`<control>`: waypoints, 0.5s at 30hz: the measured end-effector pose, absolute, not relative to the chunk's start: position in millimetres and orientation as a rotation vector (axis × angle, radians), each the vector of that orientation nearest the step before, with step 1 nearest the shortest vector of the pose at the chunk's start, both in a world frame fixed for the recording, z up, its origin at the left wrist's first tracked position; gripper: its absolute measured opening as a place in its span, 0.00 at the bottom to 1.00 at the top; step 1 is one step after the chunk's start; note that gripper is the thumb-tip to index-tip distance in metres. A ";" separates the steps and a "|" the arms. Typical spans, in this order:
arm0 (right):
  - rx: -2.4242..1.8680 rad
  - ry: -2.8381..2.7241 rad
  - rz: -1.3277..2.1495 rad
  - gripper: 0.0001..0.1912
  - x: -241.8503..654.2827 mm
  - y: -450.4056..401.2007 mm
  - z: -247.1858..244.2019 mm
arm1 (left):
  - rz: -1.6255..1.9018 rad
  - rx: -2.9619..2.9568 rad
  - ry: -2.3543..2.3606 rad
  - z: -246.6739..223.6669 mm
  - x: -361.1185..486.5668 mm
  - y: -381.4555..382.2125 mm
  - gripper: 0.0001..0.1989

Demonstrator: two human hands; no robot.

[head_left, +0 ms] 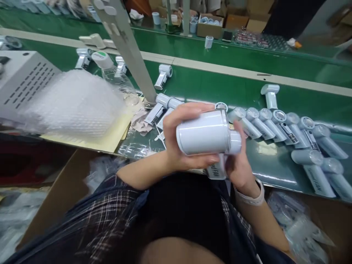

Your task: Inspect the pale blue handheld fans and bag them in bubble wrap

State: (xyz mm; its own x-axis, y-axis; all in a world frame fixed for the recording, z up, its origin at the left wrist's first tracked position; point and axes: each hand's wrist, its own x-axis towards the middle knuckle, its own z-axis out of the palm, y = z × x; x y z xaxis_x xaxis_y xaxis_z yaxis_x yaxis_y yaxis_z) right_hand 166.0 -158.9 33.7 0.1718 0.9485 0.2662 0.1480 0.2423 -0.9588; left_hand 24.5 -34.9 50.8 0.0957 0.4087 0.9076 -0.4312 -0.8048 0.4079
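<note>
A pale blue hair-dryer-shaped device [203, 132] is held up in the middle, its wide barrel lying sideways and its lettered handle pointing down. My left hand [176, 135] wraps round the barrel from the left, with the thumb and fingers above and below it. On the right, my right hand [240, 165] has its fingers closed about the small round knob [235, 142] at the barrel's end, beside the handle. Just beyond, a row of similar devices [265, 123] lies along the green table [198, 86].
A slanted metal post [129, 51] rises left of centre. Bubble wrap [79, 102], a grey vented box [24, 79] and a clear bottle [103, 60] stand at the left. Open cartons with plastic bags [302, 223] sit below the table's edge.
</note>
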 end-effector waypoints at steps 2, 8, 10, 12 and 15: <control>-1.271 -1.430 0.839 0.74 178.4 -168.1 29.8 | 1.651 1.787 0.020 44.7 40.1 -46.9 0.37; -2.175 -1.326 0.248 0.59 306.1 -223.6 -0.7 | 0.916 2.540 0.587 15.5 15.5 -14.4 0.23; -2.303 -1.405 0.065 0.52 347.4 -246.6 -15.9 | 0.889 2.553 0.942 1.0 -2.5 4.9 0.11; -2.363 -1.459 -0.246 0.43 376.1 -267.1 -27.2 | 0.880 2.519 1.152 -12.0 -14.8 18.0 0.06; -2.406 -1.385 -0.534 0.36 403.5 -292.4 -37.5 | 0.833 2.533 1.192 -22.0 -21.1 23.4 0.15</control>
State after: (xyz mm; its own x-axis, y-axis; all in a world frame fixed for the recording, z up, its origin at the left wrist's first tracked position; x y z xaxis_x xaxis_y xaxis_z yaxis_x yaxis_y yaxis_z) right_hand 403.5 -292.4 -37.5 0.4620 0.7553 0.4648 0.8719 -0.4827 -0.0824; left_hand -21.1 23.4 -22.0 0.5103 0.7616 0.3996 0.6367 -0.6469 0.4197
